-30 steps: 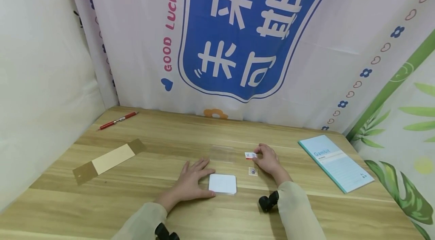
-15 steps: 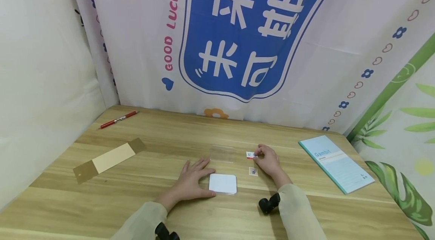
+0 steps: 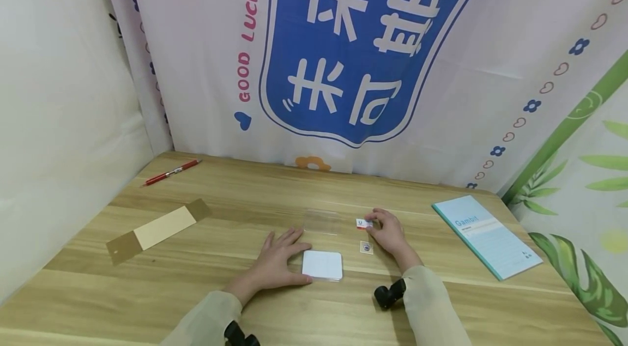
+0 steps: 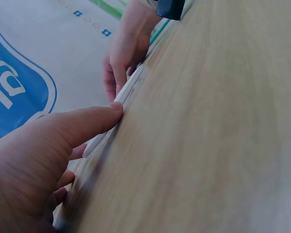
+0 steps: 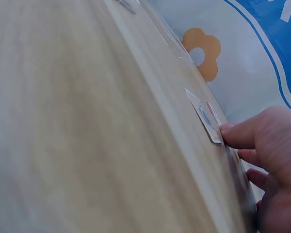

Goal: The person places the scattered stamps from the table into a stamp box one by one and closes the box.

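Observation:
My left hand [image 3: 276, 261] lies spread on the table beside a stack of white rounded cards [image 3: 322, 265]. Its thumb and index finger reach the two left corners of the stack; the left wrist view shows the thumb against the stack's edge. My right hand [image 3: 386, 230] pinches the right end of a small white card with a red lower strip [image 3: 363, 223], low over the wood. Just nearer than that lies a small square stamp-like paper [image 3: 366, 247] with a round picture. Behind the stack is a clear plastic rectangle [image 3: 321, 222].
A light-blue notebook [image 3: 485, 237] lies at the right. On the left are a folded brown-and-cream card strip [image 3: 157, 231] and, farther back, a red pen [image 3: 171, 173]. A printed curtain [image 3: 206, 90] hangs along the table's back edge.
The small red-and-white card has turned and shifted very slightly in my right fingers. My left hand and the card stack stay in place; the view itself drifts a little.

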Demonstrator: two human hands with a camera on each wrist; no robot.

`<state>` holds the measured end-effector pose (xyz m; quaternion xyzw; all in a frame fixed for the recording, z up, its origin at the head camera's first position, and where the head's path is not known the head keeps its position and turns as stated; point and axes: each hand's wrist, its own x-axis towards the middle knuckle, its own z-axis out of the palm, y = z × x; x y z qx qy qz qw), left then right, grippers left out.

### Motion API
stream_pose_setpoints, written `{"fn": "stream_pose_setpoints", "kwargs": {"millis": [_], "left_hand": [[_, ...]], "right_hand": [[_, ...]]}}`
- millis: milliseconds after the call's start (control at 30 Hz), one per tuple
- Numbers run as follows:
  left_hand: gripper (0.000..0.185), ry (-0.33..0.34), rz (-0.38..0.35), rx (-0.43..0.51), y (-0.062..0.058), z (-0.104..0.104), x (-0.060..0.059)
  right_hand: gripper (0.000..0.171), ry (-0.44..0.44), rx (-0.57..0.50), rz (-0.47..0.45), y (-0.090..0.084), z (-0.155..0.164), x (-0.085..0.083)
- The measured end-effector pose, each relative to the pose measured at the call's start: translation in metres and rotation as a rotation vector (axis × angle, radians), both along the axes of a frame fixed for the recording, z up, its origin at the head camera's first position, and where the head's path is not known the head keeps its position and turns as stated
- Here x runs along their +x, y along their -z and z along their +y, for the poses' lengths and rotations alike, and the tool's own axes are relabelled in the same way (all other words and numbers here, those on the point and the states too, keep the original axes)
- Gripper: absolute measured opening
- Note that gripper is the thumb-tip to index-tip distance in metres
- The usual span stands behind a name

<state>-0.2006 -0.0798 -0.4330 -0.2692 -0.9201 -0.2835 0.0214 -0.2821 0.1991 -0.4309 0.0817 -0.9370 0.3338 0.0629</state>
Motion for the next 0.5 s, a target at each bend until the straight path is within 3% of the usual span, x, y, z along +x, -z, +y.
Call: {"fn": "stream_pose_setpoints", "kwargs": {"millis": [500], "left_hand": [[0.067, 0.0, -0.006, -0.016, -0.0013, 0.0009, 0.0011]], "right_hand": [[0.01, -0.01, 0.027, 0.068, 0.0024, -0.0008, 0.0014]]}}
